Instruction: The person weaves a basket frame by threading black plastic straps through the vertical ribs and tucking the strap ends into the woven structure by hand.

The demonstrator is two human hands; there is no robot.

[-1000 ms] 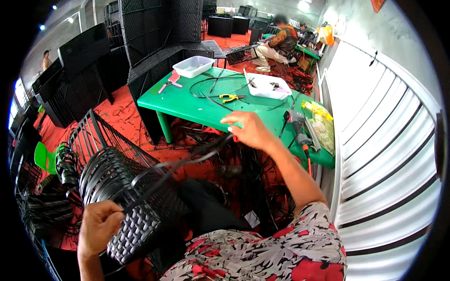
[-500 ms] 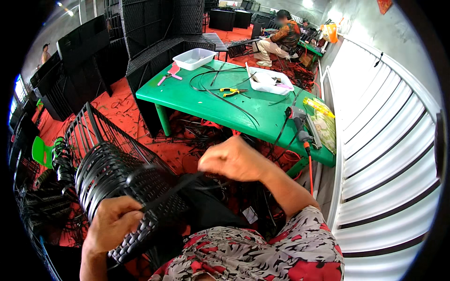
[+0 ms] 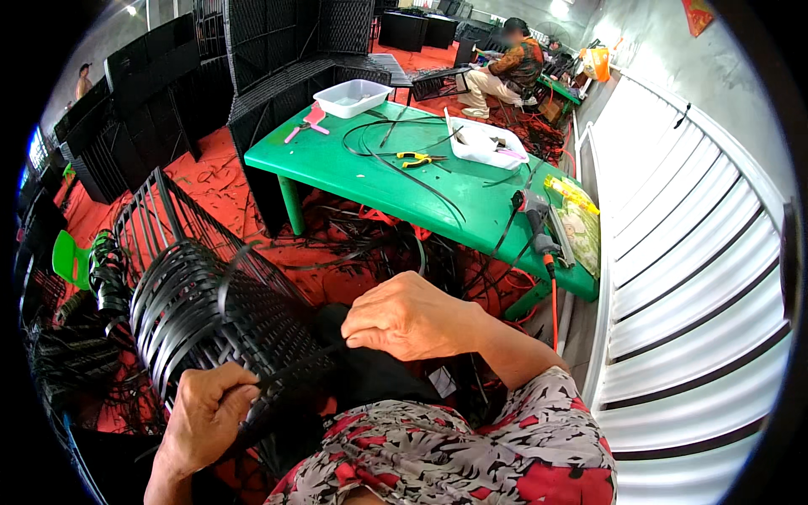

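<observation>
In front of me leans a black frame [image 3: 189,220] with metal bars, part of it woven over with flat black strips [image 3: 181,290] that loop loosely on its left. My left hand [image 3: 206,412] is closed at the weave's near edge, thumb pressed on the fingers. My right hand [image 3: 412,318] is closed in a pinch above my lap. A dark weaving strip [image 3: 301,366] runs between the two hands, with both gripping it. Against the dark weave, its exact course is hard to make out.
Beyond my hands stands a green table [image 3: 353,181] bearing yellow-handled pliers [image 3: 418,159], a pink-handled tool [image 3: 306,126], two white trays [image 3: 352,98] and a corded power tool [image 3: 536,223]. White panelling [image 3: 682,278] lines the right. Strip scraps litter the red floor. Another person [image 3: 509,67] sits farther back.
My right hand has come down and slightly left, toward my lap. My left hand has shifted only a little. The strip, blurred and raised before, now sits lower between my hands.
</observation>
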